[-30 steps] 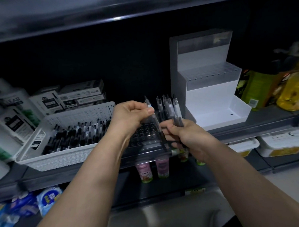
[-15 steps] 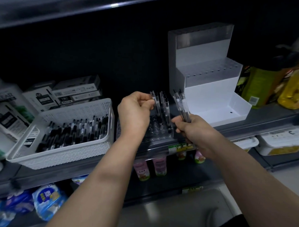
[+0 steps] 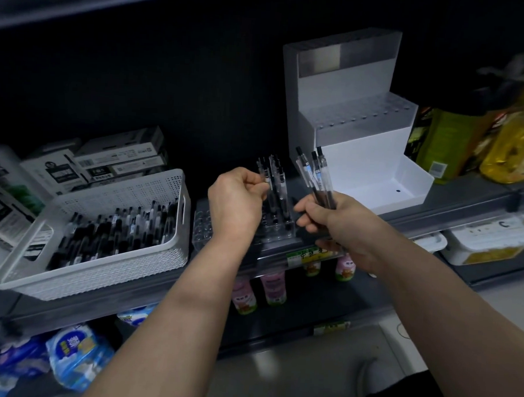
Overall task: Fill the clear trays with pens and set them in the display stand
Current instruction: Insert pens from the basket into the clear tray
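My left hand pinches a pen upright at the tray on the shelf; my right hand grips three more pens. I'm mid-filling (most holes look bare): next, seat this pen straight down a hole.

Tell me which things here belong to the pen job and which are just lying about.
Job: clear tray, pen in left hand, pens in right hand, pen basket, display stand.
Lying about: oil bottles, boxes, pink bottles, blue packs.
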